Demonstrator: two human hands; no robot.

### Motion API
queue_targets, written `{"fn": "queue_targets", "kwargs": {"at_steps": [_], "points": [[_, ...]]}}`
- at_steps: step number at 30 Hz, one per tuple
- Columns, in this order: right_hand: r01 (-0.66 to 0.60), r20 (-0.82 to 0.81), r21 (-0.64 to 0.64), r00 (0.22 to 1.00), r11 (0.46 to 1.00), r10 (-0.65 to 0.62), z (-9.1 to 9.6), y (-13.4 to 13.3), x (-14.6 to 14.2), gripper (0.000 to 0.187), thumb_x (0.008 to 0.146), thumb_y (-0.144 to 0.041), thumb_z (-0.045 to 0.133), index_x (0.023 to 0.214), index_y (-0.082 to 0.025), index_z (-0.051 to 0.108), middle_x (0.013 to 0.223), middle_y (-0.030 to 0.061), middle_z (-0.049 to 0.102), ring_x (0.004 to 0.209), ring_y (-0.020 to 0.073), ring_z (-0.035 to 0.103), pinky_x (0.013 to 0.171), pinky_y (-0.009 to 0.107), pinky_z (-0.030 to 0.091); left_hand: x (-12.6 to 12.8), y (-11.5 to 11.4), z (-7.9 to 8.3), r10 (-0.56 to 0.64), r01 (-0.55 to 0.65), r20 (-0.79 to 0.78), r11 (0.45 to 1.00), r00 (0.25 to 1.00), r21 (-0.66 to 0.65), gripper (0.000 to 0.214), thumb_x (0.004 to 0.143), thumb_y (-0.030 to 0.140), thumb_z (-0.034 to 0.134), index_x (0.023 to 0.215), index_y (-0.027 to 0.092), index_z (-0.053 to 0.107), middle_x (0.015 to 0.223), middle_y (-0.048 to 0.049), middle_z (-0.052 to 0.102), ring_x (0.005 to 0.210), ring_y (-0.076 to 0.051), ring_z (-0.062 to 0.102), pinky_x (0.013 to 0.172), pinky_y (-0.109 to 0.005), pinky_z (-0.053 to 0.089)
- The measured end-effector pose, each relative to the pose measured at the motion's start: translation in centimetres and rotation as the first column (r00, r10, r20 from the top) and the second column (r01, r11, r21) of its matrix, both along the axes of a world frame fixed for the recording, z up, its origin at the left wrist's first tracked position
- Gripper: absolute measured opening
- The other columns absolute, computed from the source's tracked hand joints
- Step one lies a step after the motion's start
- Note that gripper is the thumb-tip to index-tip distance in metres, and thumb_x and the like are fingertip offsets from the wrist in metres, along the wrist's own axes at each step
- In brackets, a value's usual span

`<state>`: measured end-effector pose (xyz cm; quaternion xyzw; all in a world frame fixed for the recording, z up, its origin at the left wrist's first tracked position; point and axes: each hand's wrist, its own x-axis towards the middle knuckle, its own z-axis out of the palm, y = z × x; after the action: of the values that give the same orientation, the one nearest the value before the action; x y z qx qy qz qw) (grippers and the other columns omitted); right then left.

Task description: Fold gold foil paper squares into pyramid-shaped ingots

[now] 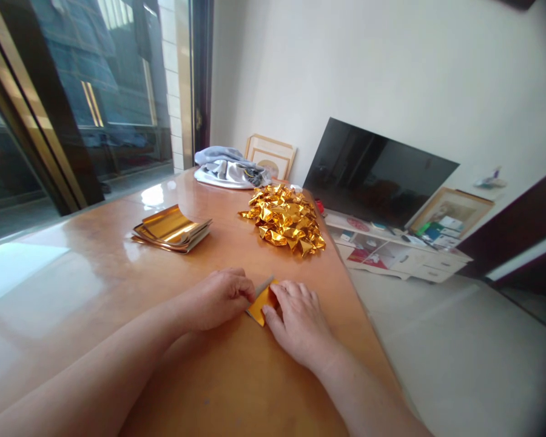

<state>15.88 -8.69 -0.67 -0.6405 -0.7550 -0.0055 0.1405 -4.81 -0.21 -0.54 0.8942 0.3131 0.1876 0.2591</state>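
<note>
A small piece of gold foil paper [260, 306], partly folded, lies on the table between my two hands. My left hand [225, 297] has its fingers curled and closed at the paper's left edge. On the other side, my right hand [298, 315] grips the paper's right part with thumb and fingers. A stack of flat gold foil sheets [173, 229] sits farther off to the left, its top sheet curling up. Beyond my right hand is a heap of folded gold foil pieces [287, 220].
The glossy wooden table [182, 382] has its right edge near my right forearm. Folded cloth [227, 167] lies at its far end, before leaning frames [270, 155]. A large television [377, 173] stands on a white cabinet [404, 258]; glass doors [104, 85] are at left.
</note>
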Motion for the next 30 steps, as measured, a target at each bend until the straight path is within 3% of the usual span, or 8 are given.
{"fn": "queue_targets", "kwargs": {"at_steps": [15, 19, 24, 30], "points": [[-0.045, -0.045, 0.026, 0.998, 0.999, 0.046, -0.3, 0.3, 0.5, 0.029, 0.096, -0.04, 0.057, 0.121, -0.025, 0.062, 0.112, 0.0088, 0.064, 0.106, 0.0287, 0.054, 0.093, 0.043, 0.041, 0.3, 0.1, 0.0, 0.04, -0.037, -0.146, 0.999, 0.989, 0.018, 0.017, 0.082, 0.021, 0.061, 0.086, 0.028, 0.076, 0.094, -0.0001, 0.068, 0.091, -0.019, 0.061, 0.087, -0.03, 0.042], [-0.079, -0.1, 0.053, 0.991, 0.995, 0.084, 0.1, 0.0, 1.0, 0.032, 0.092, -0.035, 0.062, 0.123, -0.026, 0.061, 0.12, 0.0085, 0.062, 0.11, 0.0283, 0.053, 0.096, 0.043, 0.042, 0.3, 0.1, 0.1, 0.058, -0.056, -0.172, 0.998, 0.983, 0.016, 0.018, 0.081, 0.022, 0.061, 0.088, 0.03, 0.076, 0.095, -0.0001, 0.067, 0.094, -0.02, 0.06, 0.09, -0.033, 0.04], [-0.145, -0.124, 0.063, 0.981, 0.987, 0.152, 0.5, -0.7, 1.2, 0.033, 0.079, -0.019, 0.068, 0.112, -0.025, 0.062, 0.126, 0.0065, 0.06, 0.118, 0.0279, 0.049, 0.101, 0.043, 0.04, 0.3, 0.2, 0.0, 0.053, -0.053, -0.176, 0.999, 0.983, 0.005, 0.019, 0.081, 0.024, 0.061, 0.09, 0.03, 0.076, 0.096, 0.0, 0.068, 0.093, -0.02, 0.061, 0.087, -0.031, 0.041], [-0.168, -0.168, 0.043, 0.971, 0.985, 0.173, 0.3, -0.8, 1.0, 0.028, 0.077, -0.016, 0.068, 0.103, -0.025, 0.062, 0.116, 0.0058, 0.063, 0.111, 0.0273, 0.052, 0.096, 0.042, 0.042, 0.3, 0.4, -0.1, 0.056, -0.059, -0.159, 0.998, 0.986, -0.01, 0.018, 0.08, 0.025, 0.062, 0.089, 0.031, 0.076, 0.097, 0.0017, 0.07, 0.094, -0.019, 0.062, 0.087, -0.031, 0.039]]}}
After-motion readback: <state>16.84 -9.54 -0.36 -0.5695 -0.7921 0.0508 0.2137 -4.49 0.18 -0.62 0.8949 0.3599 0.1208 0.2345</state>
